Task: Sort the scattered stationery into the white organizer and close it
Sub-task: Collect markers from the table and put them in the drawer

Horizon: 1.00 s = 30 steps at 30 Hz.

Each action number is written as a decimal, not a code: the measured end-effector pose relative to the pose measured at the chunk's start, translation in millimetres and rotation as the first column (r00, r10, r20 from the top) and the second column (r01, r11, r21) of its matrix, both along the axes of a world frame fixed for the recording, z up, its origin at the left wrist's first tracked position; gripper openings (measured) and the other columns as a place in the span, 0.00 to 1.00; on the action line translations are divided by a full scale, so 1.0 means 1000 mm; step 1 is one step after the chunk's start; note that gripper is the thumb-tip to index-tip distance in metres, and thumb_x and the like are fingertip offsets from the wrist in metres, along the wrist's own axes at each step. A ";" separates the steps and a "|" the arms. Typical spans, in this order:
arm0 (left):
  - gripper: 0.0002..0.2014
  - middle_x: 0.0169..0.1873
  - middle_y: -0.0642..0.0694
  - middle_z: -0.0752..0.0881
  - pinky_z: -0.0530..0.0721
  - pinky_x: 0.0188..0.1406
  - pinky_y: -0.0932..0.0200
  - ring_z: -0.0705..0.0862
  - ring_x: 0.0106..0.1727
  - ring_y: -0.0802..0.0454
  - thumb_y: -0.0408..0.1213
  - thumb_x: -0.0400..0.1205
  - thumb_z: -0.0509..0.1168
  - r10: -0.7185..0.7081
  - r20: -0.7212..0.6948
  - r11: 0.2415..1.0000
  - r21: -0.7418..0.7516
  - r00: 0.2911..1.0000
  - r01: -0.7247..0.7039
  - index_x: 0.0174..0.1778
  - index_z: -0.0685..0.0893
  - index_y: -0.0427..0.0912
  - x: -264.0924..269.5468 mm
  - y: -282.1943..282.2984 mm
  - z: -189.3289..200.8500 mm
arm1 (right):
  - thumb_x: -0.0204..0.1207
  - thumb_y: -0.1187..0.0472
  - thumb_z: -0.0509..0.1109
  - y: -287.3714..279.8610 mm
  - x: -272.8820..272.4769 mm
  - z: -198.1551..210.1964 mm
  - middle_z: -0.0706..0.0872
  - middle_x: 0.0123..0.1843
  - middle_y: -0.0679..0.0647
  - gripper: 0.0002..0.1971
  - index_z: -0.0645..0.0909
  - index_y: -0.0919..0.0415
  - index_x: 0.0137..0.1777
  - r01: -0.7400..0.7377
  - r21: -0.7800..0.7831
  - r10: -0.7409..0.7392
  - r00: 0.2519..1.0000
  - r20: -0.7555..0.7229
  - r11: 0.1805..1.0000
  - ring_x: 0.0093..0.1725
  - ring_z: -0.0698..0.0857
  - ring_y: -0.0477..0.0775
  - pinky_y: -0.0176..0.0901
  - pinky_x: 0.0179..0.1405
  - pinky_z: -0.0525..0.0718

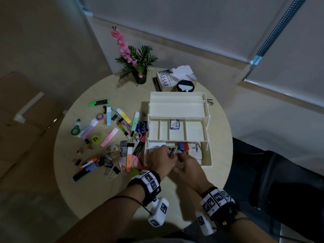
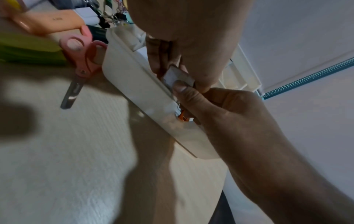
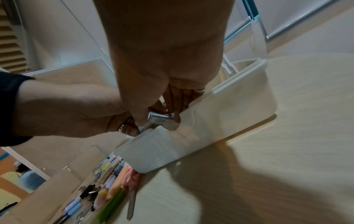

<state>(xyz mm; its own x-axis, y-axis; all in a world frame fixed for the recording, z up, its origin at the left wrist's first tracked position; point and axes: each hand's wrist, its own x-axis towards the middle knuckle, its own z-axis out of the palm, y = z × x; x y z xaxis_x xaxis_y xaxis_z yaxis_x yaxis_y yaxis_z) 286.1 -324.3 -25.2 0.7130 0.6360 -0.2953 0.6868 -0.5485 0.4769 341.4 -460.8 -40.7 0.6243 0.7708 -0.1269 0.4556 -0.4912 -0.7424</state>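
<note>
Here my left hand and right hand both pinch a small flat packet, directly above the white organizer's bottom compartment, its long axis running along the front wall.

Both hands together, L hand & R hand fingers curled, pinching small box.

The head camera looks steeply down over the round table. Each wrist camera looks along its hand from close, low beside the organizer. All three views share the organizer's front wall.
</note>
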 end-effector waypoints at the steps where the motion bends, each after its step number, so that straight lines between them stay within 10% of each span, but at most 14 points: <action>1: 0.10 0.40 0.54 0.89 0.67 0.31 0.66 0.84 0.39 0.56 0.54 0.82 0.72 -0.019 -0.006 1.000 0.018 1.000 0.019 0.47 0.87 0.51 0.001 -0.002 -0.001 | 0.74 0.47 0.70 0.002 0.002 -0.003 0.90 0.50 0.47 0.15 0.86 0.53 0.56 0.016 -0.016 -0.016 1.000 0.006 1.000 0.47 0.85 0.47 0.43 0.44 0.82; 6: 0.13 0.51 0.50 0.89 0.89 0.50 0.52 0.88 0.51 0.48 0.52 0.83 0.70 -0.065 0.034 0.996 -0.067 0.997 0.067 0.57 0.87 0.48 0.004 -0.005 -0.013 | 0.68 0.47 0.61 0.011 0.005 -0.008 0.92 0.47 0.54 0.20 0.87 0.57 0.50 0.128 -0.081 -0.130 0.991 -0.027 0.988 0.45 0.89 0.56 0.48 0.39 0.83; 11: 0.11 0.50 0.52 0.91 0.89 0.50 0.52 0.88 0.52 0.51 0.49 0.84 0.69 -0.144 0.063 0.985 -0.090 0.988 0.150 0.56 0.89 0.50 0.001 -0.001 -0.017 | 0.75 0.63 0.69 0.023 0.009 -0.010 0.92 0.44 0.56 0.06 0.87 0.56 0.48 0.209 -0.239 -0.206 0.978 0.038 0.948 0.45 0.89 0.61 0.43 0.37 0.72; 22: 0.13 0.44 0.50 0.91 0.90 0.50 0.46 0.88 0.45 0.50 0.48 0.81 0.65 -0.347 0.165 0.888 -0.259 0.923 0.381 0.58 0.87 0.49 -0.034 0.023 -0.025 | 0.76 0.64 0.77 0.038 0.007 -0.012 0.92 0.44 0.60 0.06 0.86 0.62 0.50 0.259 -0.362 -0.193 0.959 0.209 0.895 0.45 0.90 0.65 0.43 0.37 0.74; 26: 0.15 0.55 0.50 0.91 0.88 0.58 0.47 0.88 0.56 0.52 0.45 0.83 0.65 -0.336 0.236 0.887 -0.246 0.912 0.390 0.64 0.87 0.49 -0.055 0.038 -0.021 | 0.77 0.65 0.74 0.043 0.002 -0.012 0.90 0.39 0.59 0.01 0.85 0.61 0.46 0.254 -0.355 -0.165 0.951 0.263 0.900 0.39 0.90 0.65 0.49 0.32 0.83; 30: 0.16 0.65 0.51 0.87 0.82 0.66 0.56 0.85 0.64 0.55 0.38 0.86 0.67 -0.349 0.310 0.888 -0.191 0.884 0.418 0.70 0.86 0.47 -0.094 0.068 -0.015 | 0.79 0.60 0.75 0.056 -0.014 -0.001 0.87 0.34 0.53 0.06 0.83 0.56 0.40 0.205 -0.237 -0.123 0.939 0.320 0.950 0.32 0.85 0.57 0.40 0.29 0.70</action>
<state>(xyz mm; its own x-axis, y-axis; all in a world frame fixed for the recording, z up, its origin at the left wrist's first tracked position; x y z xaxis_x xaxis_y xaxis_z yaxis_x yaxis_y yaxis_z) 191.9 -256.4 -39.8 0.9577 0.2278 -0.1759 0.2790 -0.5844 0.7620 327.5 -404.6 -41.7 0.7794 0.6186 -0.0994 0.5312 -0.7365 -0.4188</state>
